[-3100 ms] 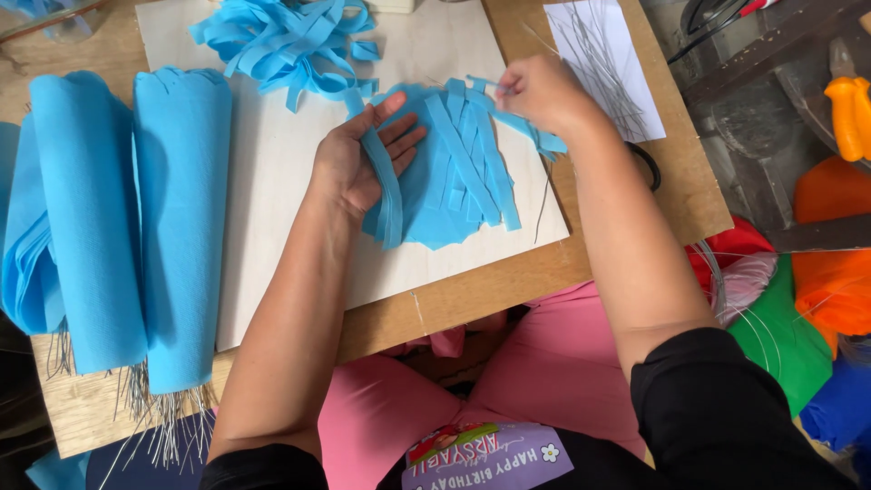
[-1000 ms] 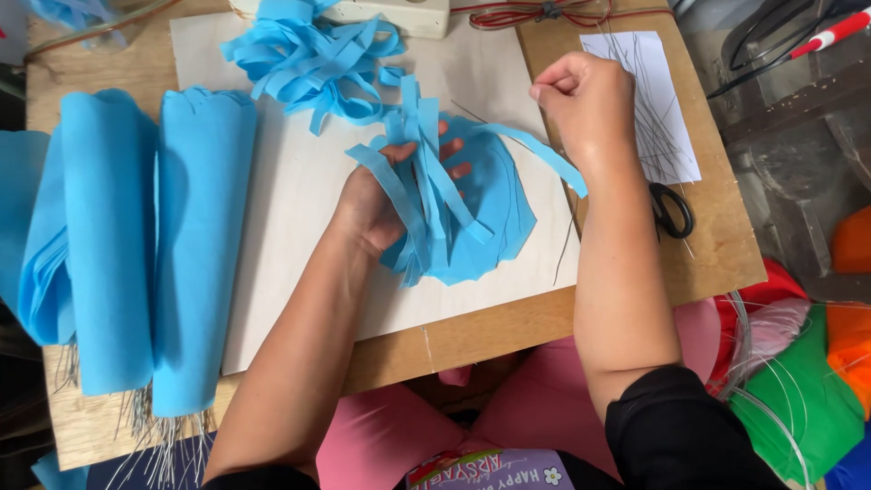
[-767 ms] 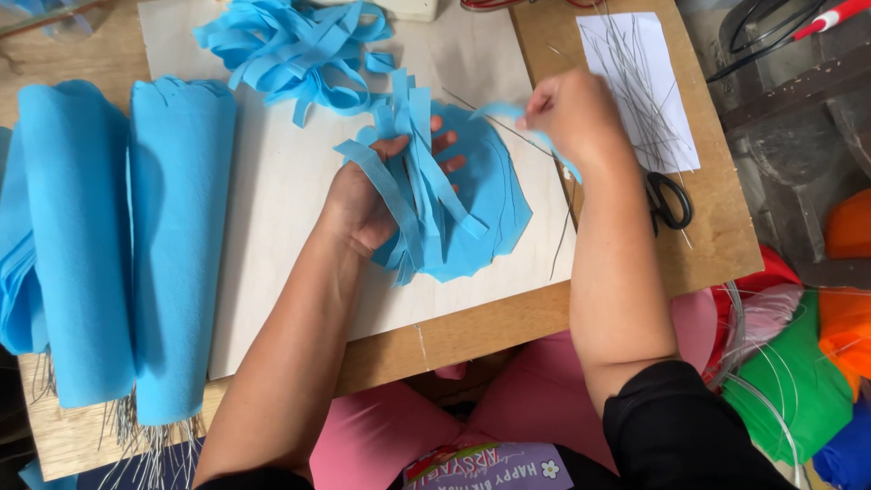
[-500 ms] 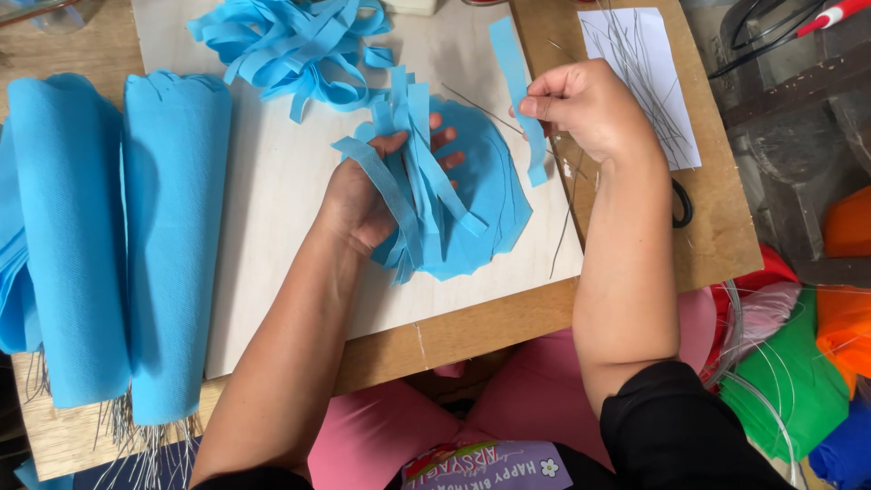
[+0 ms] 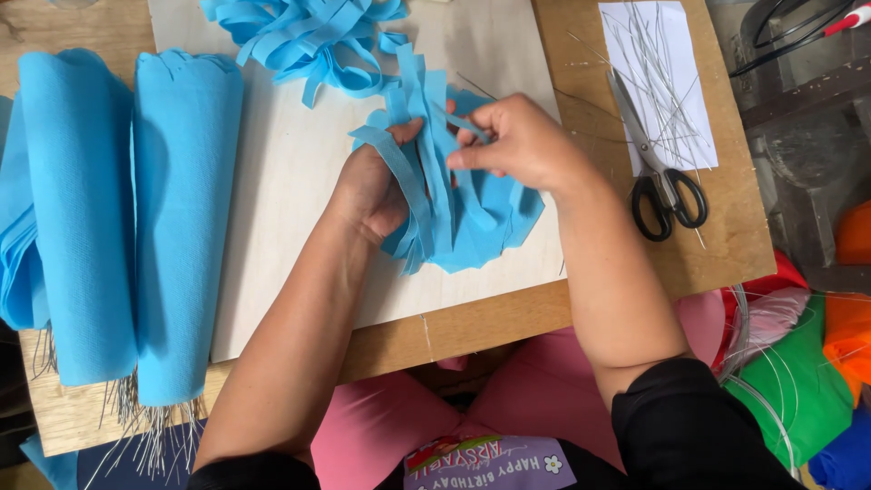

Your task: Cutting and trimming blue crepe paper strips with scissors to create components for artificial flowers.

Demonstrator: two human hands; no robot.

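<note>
Both hands, left (image 5: 372, 186) and right (image 5: 522, 145), pinch blue strips (image 5: 454, 213) over a pale board (image 5: 290, 181). Scissors (image 5: 662, 181) and blue rolls (image 5: 127, 218) lie on the wooden table (image 5: 726, 245).

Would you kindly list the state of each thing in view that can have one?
Left hand: closed, grip on the fringed blue piece.
Right hand: pinching one of its strips.
Fringed blue piece: gathered, strips splayed.
Scissors: shut, lying flat.
Blue rolls: rolled up.
Loose blue strips: piled, tangled.

One camera only, worn on the person's head, looking steeply down and close at the desk (image 5: 472, 327) and both forearms.
</note>
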